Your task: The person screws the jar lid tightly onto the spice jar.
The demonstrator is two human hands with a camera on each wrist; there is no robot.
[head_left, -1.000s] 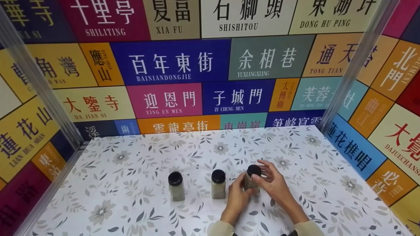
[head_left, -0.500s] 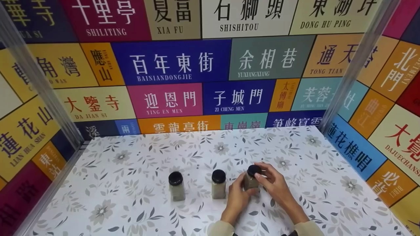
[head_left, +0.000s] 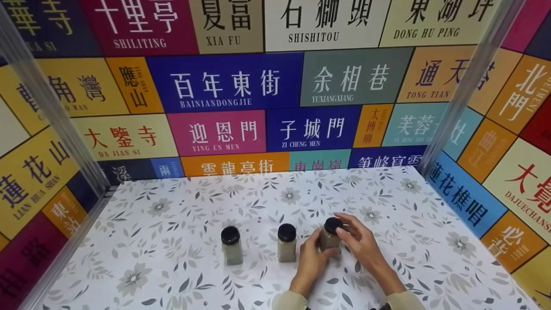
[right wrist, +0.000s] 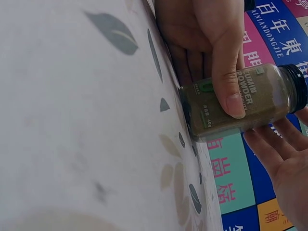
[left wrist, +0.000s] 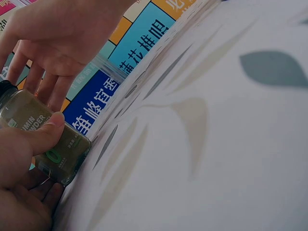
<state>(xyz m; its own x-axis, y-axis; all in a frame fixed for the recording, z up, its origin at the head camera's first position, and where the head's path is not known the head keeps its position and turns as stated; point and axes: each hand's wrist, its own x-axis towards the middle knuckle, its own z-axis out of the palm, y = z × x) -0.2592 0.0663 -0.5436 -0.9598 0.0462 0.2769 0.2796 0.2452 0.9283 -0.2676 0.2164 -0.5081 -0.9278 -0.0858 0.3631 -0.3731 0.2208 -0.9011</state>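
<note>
A clear jar of brown powder (head_left: 329, 242) stands on the table, its label reading "cumin powder" in the right wrist view. My left hand (head_left: 312, 260) grips the jar's body low down, the thumb (right wrist: 231, 98) across the label. At the top, my right hand (head_left: 366, 243) holds the black cap (head_left: 333, 224) between the thumb and the fingers behind it. The cap is on the jar. In the left wrist view the cap is cut by the frame edge, so the right fingertips are partly hidden there.
Two similar black-capped jars stand upright to the left: a nearer jar (head_left: 286, 249) and a farther jar (head_left: 233, 253). The table (head_left: 172, 275) wears a leaf-and-flower cover. Colourful sign-printed walls (head_left: 224, 82) rise behind and at both sides.
The right fingers have drawn in around the cap, with the thumb sliding slightly right along its edge. Left hand and all jars stay in place.
</note>
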